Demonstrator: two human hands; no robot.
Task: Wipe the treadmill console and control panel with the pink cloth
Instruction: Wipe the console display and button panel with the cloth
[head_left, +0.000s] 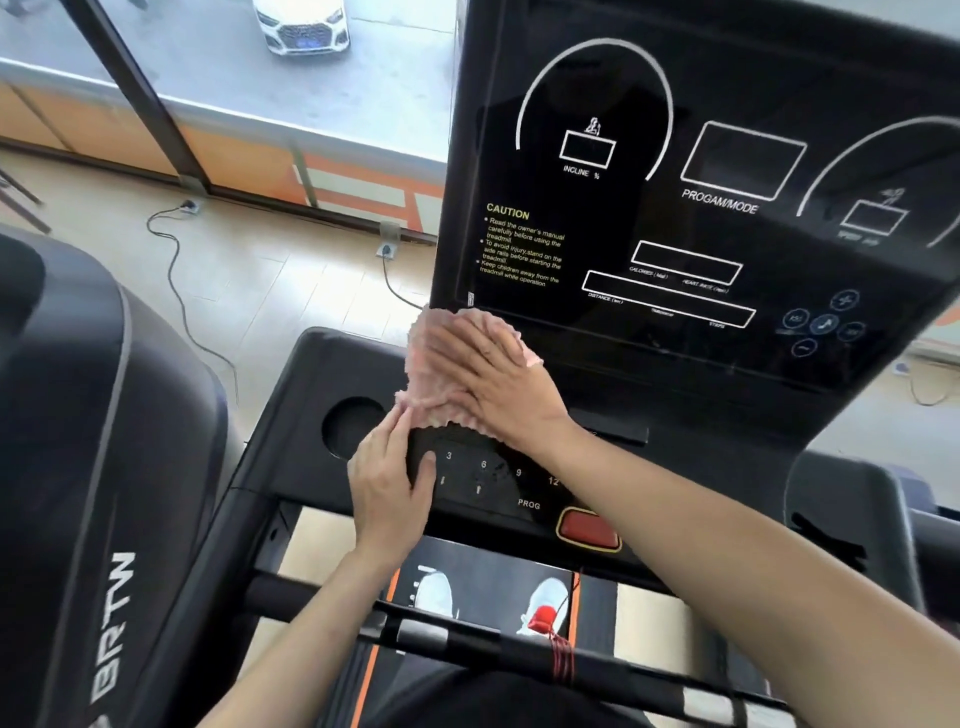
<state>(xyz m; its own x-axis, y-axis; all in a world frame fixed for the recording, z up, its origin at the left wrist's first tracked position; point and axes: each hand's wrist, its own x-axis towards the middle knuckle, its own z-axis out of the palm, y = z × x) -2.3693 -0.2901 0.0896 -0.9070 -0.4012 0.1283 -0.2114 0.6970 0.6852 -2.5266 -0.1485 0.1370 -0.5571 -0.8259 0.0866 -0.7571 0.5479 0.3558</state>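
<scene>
The black treadmill console rises ahead, with white dial outlines and yellow caution text. Below it lies the control panel with numbered keys and a PROG label. The pink cloth is spread at the console's lower left corner, above the panel. My right hand lies flat on the cloth, fingers spread, pressing it down. My left hand rests on the panel's left end; its fingertips pinch the cloth's lower edge and its thumb lies on the keys.
A round cup holder sits left of the panel. A red stop button lies at the panel's near edge. A red safety clip hangs on the handlebar. Another treadmill stands at the left. Cables run across the floor.
</scene>
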